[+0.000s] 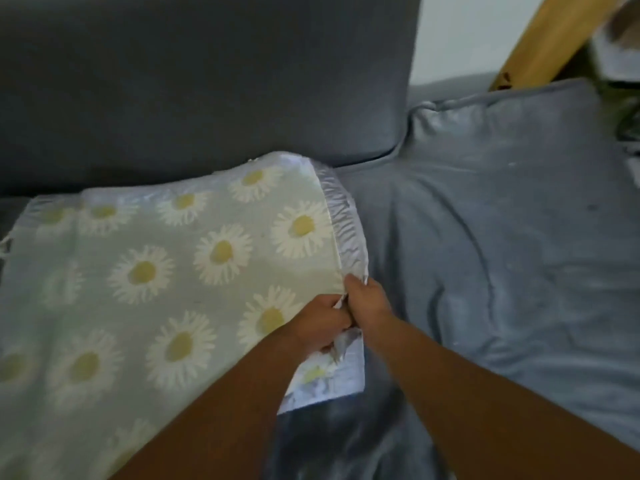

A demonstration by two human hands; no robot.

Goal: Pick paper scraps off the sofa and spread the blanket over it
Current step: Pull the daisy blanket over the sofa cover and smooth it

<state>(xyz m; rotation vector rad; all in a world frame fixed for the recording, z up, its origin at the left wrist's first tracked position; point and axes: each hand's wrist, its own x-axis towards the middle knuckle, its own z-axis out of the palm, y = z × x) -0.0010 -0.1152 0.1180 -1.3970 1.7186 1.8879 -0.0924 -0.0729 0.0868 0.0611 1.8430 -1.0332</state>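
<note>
A pale green blanket (145, 271) printed with white and yellow daisies and edged in shiny lilac trim lies over the left part of the grey sofa seat (502, 237). Both of my hands meet at its right edge. My left hand (320, 322) is closed on the trim, and my right hand (369, 299) pinches the same edge just beside it. The blanket's right corner hangs below my hands. No paper scraps show on the sofa.
The dark grey sofa backrest (207, 74) rises behind the blanket. The bare, wrinkled seat cushion stretches to the right. A slanted wooden post (547, 36) and some blurred clutter (620, 46) stand at the top right, with a white wall beside them.
</note>
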